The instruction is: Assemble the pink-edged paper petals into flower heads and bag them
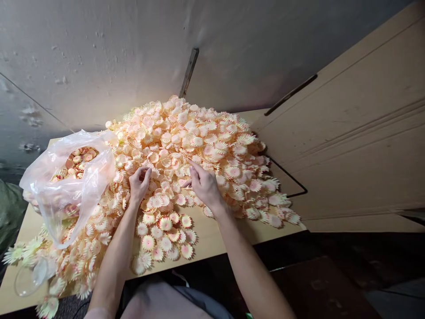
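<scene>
A large heap of cream and pink artificial flower heads covers a wooden table. My left hand rests on the heap's near side, fingers curled in a pinch on a flower head. My right hand lies a little to the right, index finger stretched toward the pile, other fingers bent on flower pieces I cannot make out clearly. A flat patch of flower heads lies spread between my forearms near the table's front edge.
A clear plastic bag holding more flower heads stands at the left of the table. A clear plastic lid or cup lies at the front left corner. A wooden board leans on the right; a grey wall is behind.
</scene>
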Tool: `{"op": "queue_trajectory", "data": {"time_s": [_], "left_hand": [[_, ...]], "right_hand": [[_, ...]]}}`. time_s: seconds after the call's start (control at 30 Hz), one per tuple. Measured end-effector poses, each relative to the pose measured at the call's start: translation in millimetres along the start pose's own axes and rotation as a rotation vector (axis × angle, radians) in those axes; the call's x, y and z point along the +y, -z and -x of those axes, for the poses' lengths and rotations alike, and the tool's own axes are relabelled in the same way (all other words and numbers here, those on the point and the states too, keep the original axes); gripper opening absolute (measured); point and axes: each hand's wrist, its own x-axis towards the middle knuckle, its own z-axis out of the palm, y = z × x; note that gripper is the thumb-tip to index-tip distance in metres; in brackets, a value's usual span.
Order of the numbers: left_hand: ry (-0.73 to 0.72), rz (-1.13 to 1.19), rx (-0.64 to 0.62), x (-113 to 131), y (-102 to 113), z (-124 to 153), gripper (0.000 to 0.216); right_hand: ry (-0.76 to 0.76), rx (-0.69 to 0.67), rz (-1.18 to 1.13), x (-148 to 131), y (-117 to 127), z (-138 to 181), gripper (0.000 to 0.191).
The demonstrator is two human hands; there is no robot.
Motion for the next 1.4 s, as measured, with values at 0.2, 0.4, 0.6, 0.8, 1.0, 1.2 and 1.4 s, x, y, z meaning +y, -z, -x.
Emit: {"op": "queue_trajectory", "data": {"time_s": [0.2,0.4,0.6,0.8,1.0,1.2,1.4], "left_hand": [[-0.007,-0.014,-0.008,1.8,0.4,-0.5,0.027],[-0.006,-0.028,-0.027,0.8,-1.3,-1.0,0.028],[-0.009,-0.029,-0.028,-2.8,-2.9,-1.2,0.026],[-0.011,-0.036,-0.035,-1.0,-1.3,-1.1,0.026],[-0.014,-0.031,-0.037,-1.2,-1.1,-1.5,0.026],[-0.030,-0.039,-0.032,-3.7,-0.1,-2.5,0.028],[-0.006,-0.040,-0.034,-2.5,-0.2,-3.0,0.030]], "right_hand": [[0.088,-0.092,0.170,-20.2,15.5,30.4,0.071],[0.109,-0.490,0.240,-6.9,16.0,95.6,0.057],[0.189,-0.089,0.224,21.9,-6.5,103.7,0.028],[0.156,0.030,0.153,19.2,-10.7,91.8,0.034],[0.145,-0.105,0.115,0.5,-27.0,70.2,0.034],[0.206,-0.086,-0.008,-16.7,-61.4,54.3,0.028],[0.018,0.254,-0.312,-18.9,-56.9,40.8,0.023]]}}
